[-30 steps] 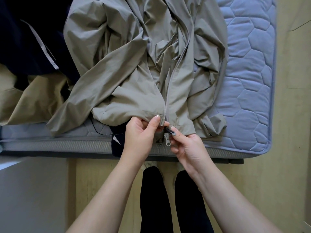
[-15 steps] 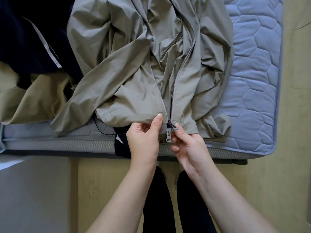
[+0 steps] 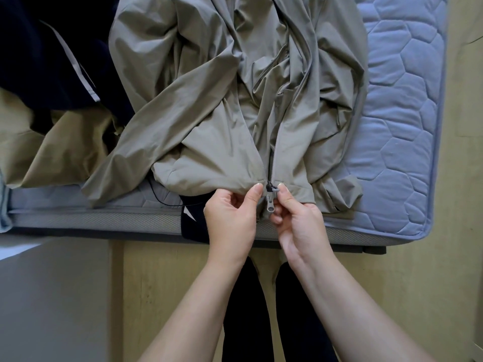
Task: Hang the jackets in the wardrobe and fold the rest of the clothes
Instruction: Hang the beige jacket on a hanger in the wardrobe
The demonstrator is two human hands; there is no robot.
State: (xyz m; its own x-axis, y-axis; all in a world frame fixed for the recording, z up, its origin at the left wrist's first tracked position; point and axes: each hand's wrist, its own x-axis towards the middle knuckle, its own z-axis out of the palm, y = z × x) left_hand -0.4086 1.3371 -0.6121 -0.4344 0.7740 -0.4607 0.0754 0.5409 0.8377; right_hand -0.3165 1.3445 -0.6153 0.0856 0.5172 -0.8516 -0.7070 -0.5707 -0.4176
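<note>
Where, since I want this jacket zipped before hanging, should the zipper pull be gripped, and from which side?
Probably pinch the flat tab of the zipper pull from the near side: it dangles below the jacket hem, over the mattress edge, broad face exposed.

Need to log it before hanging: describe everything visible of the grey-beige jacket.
The grey-beige jacket looks like thin shell fabric, creased. It lies crumpled, front up, on the quilted blue mattress, hem at the near edge. Its zip slider sits at the hem. The left hand pinches the hem beside the zip; the right hand pinches by the slider.
</note>
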